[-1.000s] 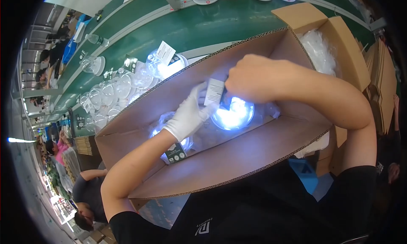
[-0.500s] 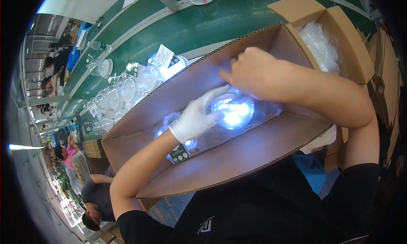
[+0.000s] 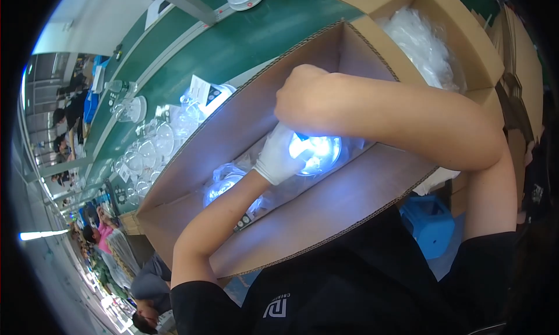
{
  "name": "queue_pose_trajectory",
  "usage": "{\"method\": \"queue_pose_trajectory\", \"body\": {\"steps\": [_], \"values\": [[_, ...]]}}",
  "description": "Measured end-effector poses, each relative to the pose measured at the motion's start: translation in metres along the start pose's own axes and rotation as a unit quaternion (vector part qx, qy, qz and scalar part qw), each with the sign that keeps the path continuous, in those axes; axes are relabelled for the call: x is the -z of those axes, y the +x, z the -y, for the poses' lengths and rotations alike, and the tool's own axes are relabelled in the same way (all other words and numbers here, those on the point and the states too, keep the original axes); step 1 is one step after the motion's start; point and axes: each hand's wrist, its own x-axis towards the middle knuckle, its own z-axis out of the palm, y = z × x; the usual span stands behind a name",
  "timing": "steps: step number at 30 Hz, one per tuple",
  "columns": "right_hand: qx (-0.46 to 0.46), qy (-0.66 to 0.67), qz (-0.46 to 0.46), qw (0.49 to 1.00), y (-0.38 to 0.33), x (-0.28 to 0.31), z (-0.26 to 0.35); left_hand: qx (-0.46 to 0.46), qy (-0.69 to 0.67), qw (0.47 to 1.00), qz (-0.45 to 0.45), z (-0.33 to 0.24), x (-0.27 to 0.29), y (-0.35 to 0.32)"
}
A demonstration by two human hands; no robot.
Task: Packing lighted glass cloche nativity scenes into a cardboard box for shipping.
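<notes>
In an open brown cardboard box (image 3: 326, 224) in front of me lies a glowing round lamp (image 3: 326, 154) with a clear cover, giving off blue-white light. My left hand (image 3: 277, 159), in a white glove, grips this lamp at its left side, its upper fingers partly hidden by my right hand. My bare right hand (image 3: 303, 96) is curled just above the glove, its fingertips turned away, so I cannot make out what it holds. Left of the glove, a second lit lamp (image 3: 224, 186) in clear wrap lies in the box, partly covered by my left forearm.
Beyond the box, several clear lamps (image 3: 148, 149) with paper cards crowd the green bench (image 3: 233, 50). Another carton (image 3: 466, 38) at the right holds clear plastic bags (image 3: 416, 47). A blue plastic stool (image 3: 428, 224) stands below. Another person (image 3: 151, 288) is at the lower left.
My right hand has moved left and now overlaps the glove. My left hand has shifted slightly right and down, closing around the lamp's side. The view has turned a little.
</notes>
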Motion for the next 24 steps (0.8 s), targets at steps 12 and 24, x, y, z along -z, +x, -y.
{"method": "queue_pose_trajectory", "body": {"steps": [12,24], "values": [[-0.011,-0.028,0.035,0.999,0.012,0.004,-0.007,-0.440,0.317,0.836,0.088,-0.073,0.013,0.008],[0.011,-0.032,-0.072,0.997,0.003,-0.007,-0.001,-0.065,0.109,0.991,-0.044,-0.057,-0.109,0.061]]}}
